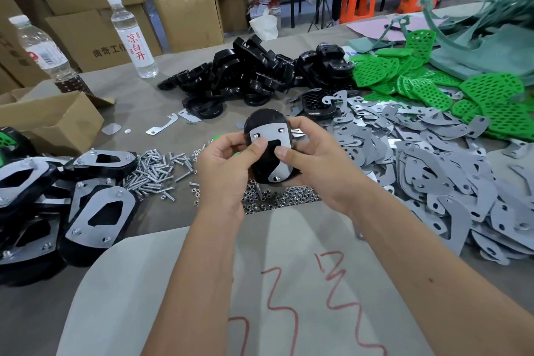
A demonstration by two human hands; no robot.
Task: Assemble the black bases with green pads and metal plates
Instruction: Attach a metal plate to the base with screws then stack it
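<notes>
Black base held above the table between both hands, long axis running away from the person; left hand and right hand grip its sides, thumbs pressing the metal plate flat.

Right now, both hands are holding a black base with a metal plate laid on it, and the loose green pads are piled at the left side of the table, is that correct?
Not quite. The head view shows both hands, left and right, holding the black base with the metal plate on it, but the green pads are piled at the right side of the table.
</notes>
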